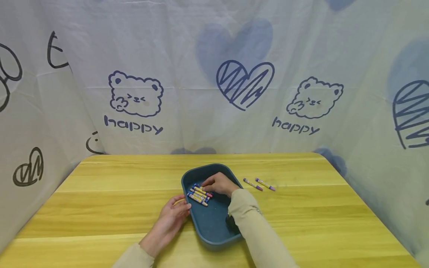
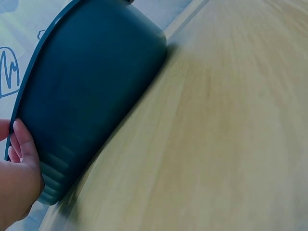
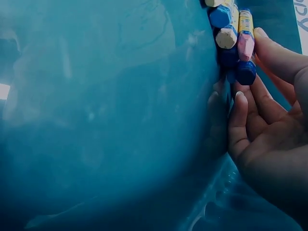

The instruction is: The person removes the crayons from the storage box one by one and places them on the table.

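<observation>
A dark blue-green plastic bin (image 1: 214, 219) sits on the table in the head view. My left hand (image 1: 174, 216) holds its left rim, thumb over the edge and fingers against the outer wall (image 2: 96, 72). Inside, toward the far left, several yellow-wrapped crayons (image 1: 197, 198) lie bunched side by side, with blue and pale ends. My right hand (image 1: 219, 184) reaches into the bin and pinches a pink-tipped crayon (image 3: 246, 41) at the top of the bunch. Its lower fingers curl close to the bin floor in the right wrist view.
Right of the bin lie two more crayons on the wooden table (image 1: 321, 208): a purple-ended one (image 1: 253, 184) and a lilac-ended one (image 1: 265, 184). A white printed cloth (image 1: 187, 74) hangs behind the table and along both sides.
</observation>
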`<state>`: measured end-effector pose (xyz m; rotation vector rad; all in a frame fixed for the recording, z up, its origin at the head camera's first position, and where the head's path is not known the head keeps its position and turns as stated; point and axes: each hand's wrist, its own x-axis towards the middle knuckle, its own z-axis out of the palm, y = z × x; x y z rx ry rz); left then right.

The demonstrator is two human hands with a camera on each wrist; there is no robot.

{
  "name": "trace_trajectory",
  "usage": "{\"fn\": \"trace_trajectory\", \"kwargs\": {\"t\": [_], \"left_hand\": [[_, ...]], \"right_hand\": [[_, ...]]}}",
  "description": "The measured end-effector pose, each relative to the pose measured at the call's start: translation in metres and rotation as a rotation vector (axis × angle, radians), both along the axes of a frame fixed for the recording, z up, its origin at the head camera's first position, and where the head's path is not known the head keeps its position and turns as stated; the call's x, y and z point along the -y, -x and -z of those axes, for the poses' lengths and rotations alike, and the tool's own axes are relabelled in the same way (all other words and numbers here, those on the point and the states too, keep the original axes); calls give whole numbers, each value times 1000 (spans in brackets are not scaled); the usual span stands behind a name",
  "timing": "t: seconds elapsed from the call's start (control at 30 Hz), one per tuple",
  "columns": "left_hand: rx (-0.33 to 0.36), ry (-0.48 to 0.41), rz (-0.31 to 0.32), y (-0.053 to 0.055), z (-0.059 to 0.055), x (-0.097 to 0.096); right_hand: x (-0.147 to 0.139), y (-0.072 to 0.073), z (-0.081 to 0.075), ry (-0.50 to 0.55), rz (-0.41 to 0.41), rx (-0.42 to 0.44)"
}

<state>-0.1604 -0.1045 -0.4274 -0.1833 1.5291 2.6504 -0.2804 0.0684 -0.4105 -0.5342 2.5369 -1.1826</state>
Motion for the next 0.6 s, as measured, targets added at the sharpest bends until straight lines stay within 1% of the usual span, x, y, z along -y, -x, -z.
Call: {"fn": "trace_trajectory", "kwargs": {"t": [0.37, 0.6], "left_hand": [[7, 12, -3, 0, 0, 0], [5, 11, -4, 0, -1, 0]], "right_hand": [[0, 0, 2, -6, -21, -51], [1, -1, 2, -10, 24, -60]]}}
